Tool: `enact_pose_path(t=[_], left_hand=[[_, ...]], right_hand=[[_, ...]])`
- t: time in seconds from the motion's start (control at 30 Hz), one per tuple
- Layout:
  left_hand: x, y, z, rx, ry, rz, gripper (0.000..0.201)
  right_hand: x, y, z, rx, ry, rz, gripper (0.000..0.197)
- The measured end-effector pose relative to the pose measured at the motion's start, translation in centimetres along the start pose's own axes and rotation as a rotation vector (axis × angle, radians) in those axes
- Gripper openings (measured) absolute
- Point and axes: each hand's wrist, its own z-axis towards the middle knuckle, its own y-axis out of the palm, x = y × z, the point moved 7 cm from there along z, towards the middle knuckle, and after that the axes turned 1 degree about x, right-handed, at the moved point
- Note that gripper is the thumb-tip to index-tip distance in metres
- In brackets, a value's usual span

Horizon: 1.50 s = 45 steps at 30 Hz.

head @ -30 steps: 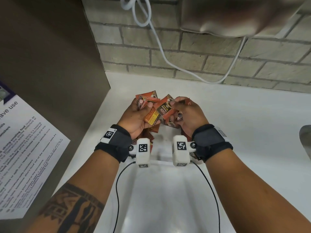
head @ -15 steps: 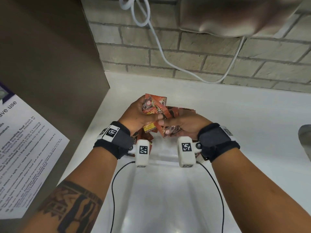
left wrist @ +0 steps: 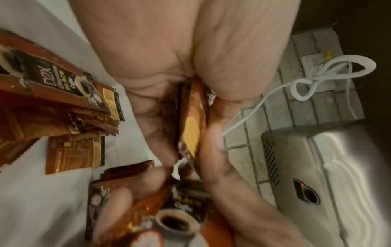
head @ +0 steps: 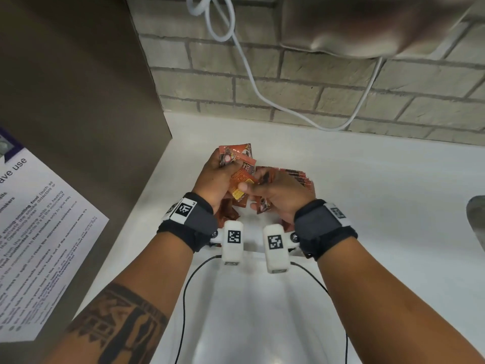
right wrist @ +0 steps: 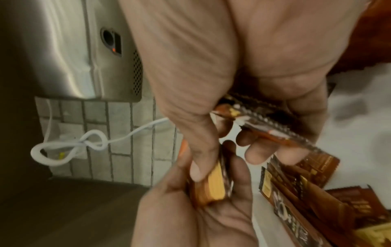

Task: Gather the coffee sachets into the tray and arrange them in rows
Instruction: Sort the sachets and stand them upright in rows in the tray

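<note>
My left hand [head: 216, 177] grips a small stack of orange-brown coffee sachets [head: 237, 158], seen edge-on in the left wrist view [left wrist: 191, 127]. My right hand [head: 279, 195] is close beside it. Its thumb [right wrist: 201, 160] presses on the end of that stack [right wrist: 213, 187], and its curled fingers hold more sachets [right wrist: 266, 123]. Loose sachets [left wrist: 63, 93] lie in a heap under and beside both hands, some fanned out past the right hand [head: 299, 177]. The pale tray [head: 252, 298] runs from the hands towards me; the wrists hide its far end.
A brown cabinet side with a printed notice [head: 39, 232] stands at the left. The brick wall behind carries a white cable [head: 249, 74] and a steel appliance [head: 367, 22]. A grey object [head: 476, 222] sits at the right edge of the white counter.
The two hands have come together. The sachets that were spread between them are now bunched into a stack in the left hand, with the right thumb on it.
</note>
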Motion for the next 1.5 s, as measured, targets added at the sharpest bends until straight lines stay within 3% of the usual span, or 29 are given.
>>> enact_pose_path(t=[0.17, 0.27, 0.33, 0.43, 0.57, 0.77, 0.87, 0.97, 1.1, 1.2, 1.33, 1.5], left_hand=[[0.1, 0.4, -0.3, -0.002, -0.041, -0.089, 0.022], [-0.2, -1.0, -0.2, 0.076, -0.091, -0.143, 0.018], [-0.6, -1.6, -0.1, 0.104, -0.139, -0.136, 0.019], [-1.1, -1.3, -0.2, 0.040, -0.187, -0.136, 0.025], [-0.9, -0.4, -0.6, -0.061, -0.211, -0.191, 0.031], [-0.7, 0.1, -0.6, -0.125, -0.104, -0.118, 0.031], [-0.7, -0.2, -0.3, -0.056, -0.042, -0.134, 0.028], [-0.4, -0.3, -0.1, -0.013, 0.022, -0.103, 0.028], [0.5, 0.0, -0.2, -0.059, 0.076, 0.042, 0.030], [0.5, -0.5, -0.1, -0.021, 0.048, 0.039, 0.030], [0.0, -1.4, -0.1, 0.038, -0.027, -0.046, 0.022], [-0.3, 0.0, -0.7, -0.069, -0.027, -0.081, 0.021]], right_hand=[[-0.1, -0.3, 0.0, 0.078, -0.015, 0.057, 0.028], [-0.8, -1.7, -0.1, 0.140, -0.044, 0.053, 0.025], [-2.0, -2.8, -0.3, 0.232, -0.162, -0.015, 0.023], [-4.3, -2.8, -1.0, 0.314, -0.447, -0.238, 0.019], [-4.5, -1.5, -1.2, 0.291, -0.548, -0.530, 0.033], [-3.3, -2.3, -0.6, 0.348, -0.463, -0.386, 0.040], [-2.0, -3.3, -0.1, 0.399, -0.301, -0.015, 0.026], [-0.2, -2.5, 0.3, 0.287, -0.070, 0.400, 0.019], [-0.7, -2.1, 0.5, 0.191, -0.102, 0.252, 0.020], [-1.1, -2.4, 0.5, 0.153, -0.100, 0.253, 0.028], [-1.0, -3.2, 0.7, 0.203, -0.127, 0.413, 0.047], [0.0, -3.1, 1.1, 0.256, -0.123, 0.392, 0.051]])
